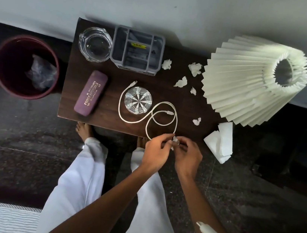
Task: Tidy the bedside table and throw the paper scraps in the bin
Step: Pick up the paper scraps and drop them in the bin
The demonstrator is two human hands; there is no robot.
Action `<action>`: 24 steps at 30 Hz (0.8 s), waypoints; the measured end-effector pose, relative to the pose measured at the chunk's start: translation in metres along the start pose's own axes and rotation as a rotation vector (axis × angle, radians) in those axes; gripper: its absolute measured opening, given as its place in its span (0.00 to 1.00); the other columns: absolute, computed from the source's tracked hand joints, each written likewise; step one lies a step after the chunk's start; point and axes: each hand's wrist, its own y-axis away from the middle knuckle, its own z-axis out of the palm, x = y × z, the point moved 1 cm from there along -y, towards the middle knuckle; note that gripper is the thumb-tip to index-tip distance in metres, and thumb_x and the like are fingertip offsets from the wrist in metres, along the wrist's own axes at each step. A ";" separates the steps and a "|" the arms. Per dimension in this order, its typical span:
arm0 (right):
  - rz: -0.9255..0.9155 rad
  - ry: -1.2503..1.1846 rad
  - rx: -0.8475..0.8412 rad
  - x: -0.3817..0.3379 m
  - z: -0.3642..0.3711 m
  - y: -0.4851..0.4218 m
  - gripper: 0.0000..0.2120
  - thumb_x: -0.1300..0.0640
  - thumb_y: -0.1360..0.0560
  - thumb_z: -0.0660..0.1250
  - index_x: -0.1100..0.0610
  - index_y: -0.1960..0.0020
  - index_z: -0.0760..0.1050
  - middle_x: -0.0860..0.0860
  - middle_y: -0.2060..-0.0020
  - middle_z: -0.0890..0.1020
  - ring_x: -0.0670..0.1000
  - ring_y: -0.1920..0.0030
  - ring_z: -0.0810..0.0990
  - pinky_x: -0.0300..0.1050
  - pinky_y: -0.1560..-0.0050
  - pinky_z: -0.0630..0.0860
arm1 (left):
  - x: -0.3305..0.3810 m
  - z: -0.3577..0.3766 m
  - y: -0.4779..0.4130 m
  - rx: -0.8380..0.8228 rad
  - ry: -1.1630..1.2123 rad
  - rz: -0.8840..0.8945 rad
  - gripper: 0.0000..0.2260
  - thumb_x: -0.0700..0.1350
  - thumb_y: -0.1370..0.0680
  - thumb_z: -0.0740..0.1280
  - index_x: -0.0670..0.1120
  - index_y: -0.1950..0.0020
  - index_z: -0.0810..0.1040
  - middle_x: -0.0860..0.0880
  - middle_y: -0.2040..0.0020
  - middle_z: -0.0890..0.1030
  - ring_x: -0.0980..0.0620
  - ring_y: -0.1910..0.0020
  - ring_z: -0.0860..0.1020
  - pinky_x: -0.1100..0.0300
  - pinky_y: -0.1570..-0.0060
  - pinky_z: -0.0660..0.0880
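Paper scraps were mostly loose on the bedside table: 5 lay scattered right of the drinking glass, between it and the pleated lampshade. 1 more scrap sat at the table's front edge, nearer the person than the glass. The left hand and right hand pinched it together at their fingertips.

By my reading the job was barely begun. No white paper showed in the maroon bin, far left of the glass, which held only crumpled clear plastic. A white cable looped untidily round the glass, and folded tissue sheets overhung the corner to its right.

The grey organiser behind the glass showed a yellow label, its compartments otherwise unclear. Nothing certain showed in the glass ashtray beside it. A purple spectacle case lay left of the glass.
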 end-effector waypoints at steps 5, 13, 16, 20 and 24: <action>-0.077 -0.058 -0.045 -0.035 -0.004 0.030 0.10 0.61 0.25 0.74 0.55 0.44 0.84 0.48 0.50 0.84 0.40 0.52 0.82 0.30 0.52 0.80 | 0.002 -0.032 0.031 0.085 0.133 0.095 0.12 0.40 0.18 0.67 0.48 0.37 0.83 0.54 0.44 0.86 0.60 0.44 0.83 0.60 0.40 0.80; -0.023 -0.218 -0.250 -0.108 0.016 0.070 0.07 0.58 0.24 0.72 0.48 0.50 0.86 0.41 0.54 0.87 0.37 0.50 0.83 0.33 0.49 0.80 | -0.005 -0.112 0.066 0.265 0.249 0.211 0.11 0.40 0.21 0.71 0.55 0.44 0.87 0.55 0.49 0.88 0.53 0.47 0.86 0.57 0.45 0.82; -0.044 -0.262 -0.344 -0.135 0.032 0.078 0.06 0.56 0.24 0.72 0.48 0.50 0.86 0.41 0.56 0.87 0.38 0.51 0.84 0.35 0.49 0.80 | -0.008 -0.140 0.072 0.337 0.324 0.209 0.10 0.39 0.21 0.72 0.51 0.44 0.87 0.54 0.49 0.88 0.52 0.46 0.86 0.59 0.45 0.82; -0.100 -0.333 -0.415 -0.170 0.060 0.080 0.06 0.61 0.25 0.73 0.52 0.51 0.85 0.45 0.57 0.87 0.42 0.53 0.86 0.36 0.52 0.81 | -0.008 -0.170 0.074 0.452 0.515 0.146 0.09 0.39 0.22 0.73 0.49 0.43 0.85 0.54 0.50 0.88 0.54 0.48 0.86 0.67 0.50 0.81; -0.184 -0.336 -0.423 -0.203 0.100 0.083 0.08 0.63 0.26 0.74 0.51 0.52 0.83 0.44 0.57 0.87 0.42 0.54 0.86 0.33 0.54 0.80 | -0.011 -0.200 0.067 0.559 0.652 0.023 0.08 0.42 0.21 0.73 0.50 0.43 0.86 0.52 0.49 0.88 0.53 0.48 0.86 0.58 0.48 0.83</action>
